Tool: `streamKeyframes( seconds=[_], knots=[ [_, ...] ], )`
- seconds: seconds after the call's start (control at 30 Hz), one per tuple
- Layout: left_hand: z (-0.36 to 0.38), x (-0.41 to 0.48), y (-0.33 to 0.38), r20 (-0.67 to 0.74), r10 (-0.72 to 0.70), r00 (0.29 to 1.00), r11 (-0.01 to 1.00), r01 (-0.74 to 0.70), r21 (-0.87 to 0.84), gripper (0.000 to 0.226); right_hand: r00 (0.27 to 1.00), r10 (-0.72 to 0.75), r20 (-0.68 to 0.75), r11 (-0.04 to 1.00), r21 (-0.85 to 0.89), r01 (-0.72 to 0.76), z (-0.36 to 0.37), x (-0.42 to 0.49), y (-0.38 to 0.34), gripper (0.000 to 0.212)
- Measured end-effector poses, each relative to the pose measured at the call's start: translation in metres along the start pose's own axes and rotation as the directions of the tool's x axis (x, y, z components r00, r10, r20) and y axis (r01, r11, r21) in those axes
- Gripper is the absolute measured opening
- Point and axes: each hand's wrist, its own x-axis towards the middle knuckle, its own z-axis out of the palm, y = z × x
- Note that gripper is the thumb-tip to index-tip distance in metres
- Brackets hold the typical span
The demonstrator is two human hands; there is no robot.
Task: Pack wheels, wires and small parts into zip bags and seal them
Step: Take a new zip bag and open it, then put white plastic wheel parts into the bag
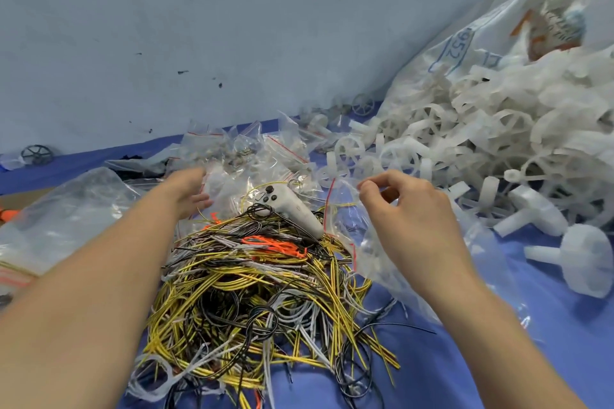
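Observation:
A tangled heap of yellow, black, white and orange wires (259,292) lies on the blue cloth in front of me. My right hand (408,212) pinches the top edge of a clear zip bag (375,262) with a red seal line, which hangs down beside the wires. My left hand (187,191) reaches out with straight fingers onto a pile of clear zip bags (242,156) behind the wires. A big heap of white plastic wheels (481,143) spills from the right.
A white hand-held controller (292,206) lies on top of the wires. A large white sack (518,30) stands behind the wheels. Crumpled clear plastic (66,209) lies at the left. One dark wheel (37,154) sits by the pale wall at the far left.

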Motion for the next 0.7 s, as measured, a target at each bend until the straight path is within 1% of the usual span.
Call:
streamKeyframes(
  seconds=[0.1, 0.2, 0.3, 0.37, 0.5, 0.53, 0.57, 0.6, 0.63, 0.7],
  knots=[
    [0.002, 0.007, 0.003, 0.007, -0.016, 1.0, 0.994, 0.016, -0.105, 0.05, 1.0, -0.002, -0.012, 1.0, -0.002, 0.002, -0.002, 0.001, 0.001, 0.018],
    [-0.001, 0.011, 0.009, 0.078, -0.06, 0.995, 0.977, 0.074, -0.199, 0.052, 1.0, 0.003, -0.014, 1.0, 0.002, -0.003, -0.002, 0.0, 0.001, 0.018],
    [-0.002, 0.013, 0.01, 0.137, -0.132, 0.982, 0.96, 0.161, -0.228, 0.045, 1.0, -0.014, -0.009, 1.0, -0.003, 0.014, -0.003, -0.002, 0.0, 0.019],
    [-0.001, 0.016, 0.008, 0.128, -0.133, 0.983, 0.955, 0.162, -0.25, 0.038, 1.0, -0.018, -0.017, 1.0, -0.003, 0.018, -0.003, -0.003, 0.001, 0.019],
    [0.002, 0.023, 0.009, 0.077, -0.125, 0.989, 0.942, 0.143, -0.302, 0.047, 1.0, -0.019, -0.018, 1.0, -0.018, 0.018, -0.004, -0.003, 0.001, 0.02],
    [0.003, 0.021, 0.01, 0.06, -0.13, 0.99, 0.938, 0.143, -0.315, 0.045, 1.0, -0.018, -0.017, 1.0, -0.019, 0.018, -0.004, -0.003, 0.001, 0.02],
    [0.005, 0.02, 0.012, 0.04, -0.118, 0.992, 0.937, 0.125, -0.326, 0.036, 1.0, -0.022, -0.015, 1.0, -0.019, 0.022, -0.003, -0.003, 0.0, 0.02],
    [0.007, 0.018, 0.016, -0.001, -0.091, 0.996, 0.94, 0.085, -0.33, 0.024, 1.0, -0.025, -0.014, 1.0, -0.018, 0.024, -0.003, -0.003, 0.0, 0.02],
    [0.009, 0.014, 0.021, -0.043, -0.061, 0.997, 0.937, 0.042, -0.346, 0.017, 1.0, -0.025, -0.012, 1.0, -0.016, 0.025, -0.003, -0.003, -0.001, 0.02],
    [0.012, 0.008, 0.036, -0.213, 0.02, 0.977, 0.928, -0.097, -0.36, 0.018, 1.0, -0.024, -0.016, 1.0, -0.018, 0.024, -0.002, -0.003, -0.002, 0.02]
  ],
)
